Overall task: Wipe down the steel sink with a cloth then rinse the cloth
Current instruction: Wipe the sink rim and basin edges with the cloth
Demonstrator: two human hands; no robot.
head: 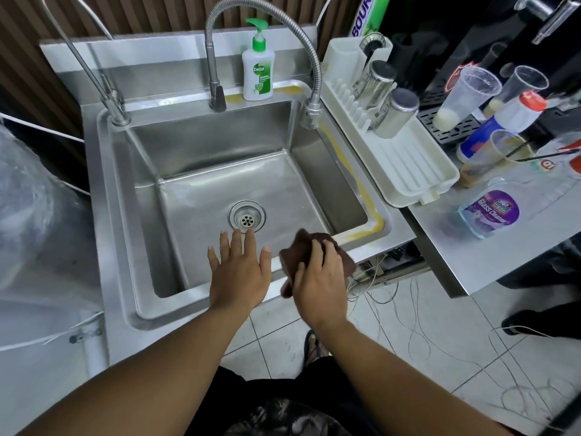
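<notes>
At the steel sink (217, 143), we hold a dark brown cloth (300, 245) bunched in our right hand (319, 278), fingers curled over it at the basin's near right corner. Our left hand (239, 272) is spread flat with straight fingers over the near edge, holding nothing; whether it touches the steel we cannot tell. The cloth looks soft, light and floppy, so we judge it best gripped as a wad under the palm, loose corners tucked in, and pressed flat for wiping. A yellowish streak (353, 177) runs along the right rim and may need firmer rubbing. The hose faucet (311, 111) hangs over the far right corner, handy for the rinse
</notes>
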